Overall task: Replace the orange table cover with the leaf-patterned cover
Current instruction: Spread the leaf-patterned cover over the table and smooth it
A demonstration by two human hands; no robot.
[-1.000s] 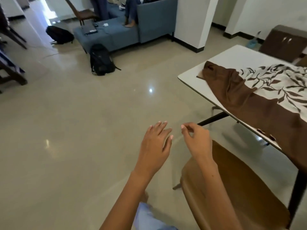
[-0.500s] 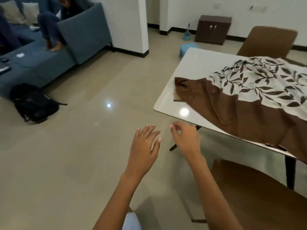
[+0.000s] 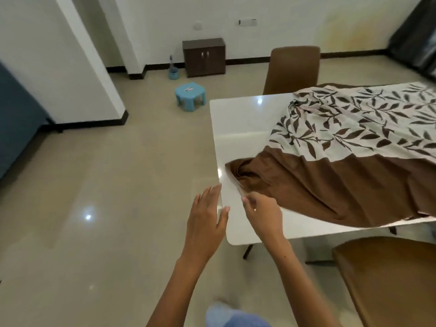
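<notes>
Head view: both bare hands reach forward at the near corner of a glossy white table (image 3: 238, 128). The left hand (image 3: 205, 223) has its fingers straight and slightly spread, holding nothing, over the table's left edge with its thumb toward the right hand. The right hand (image 3: 263, 214) is just beside it, above the bare tabletop; its fingers are bent inward with the fingertips drawn together, and nothing can be seen between them, so whether they are pinching anything cannot be told.

Just beyond the right hand's fingertips lies the rumpled brown corner of the leaf-patterned cover (image 3: 354, 128). From that hand the cloth spreads away to the right and farther back: a plain brown border nearest the hand, then a cream field printed with dark leaves behind it. It lies bunched and skewed, leaving the table bare to the left of both hands' reach and along the near edge under the right wrist.

Right of the right forearm is the seat of a brown chair (image 3: 389, 279). Far beyond the hands, past the table, stands a second brown chair (image 3: 292, 67). Ahead and left of the left hand, on the tiled floor, sits a small blue plastic stool (image 3: 190, 94), with a dark wooden cabinet (image 3: 204, 56) against the wall behind it.
</notes>
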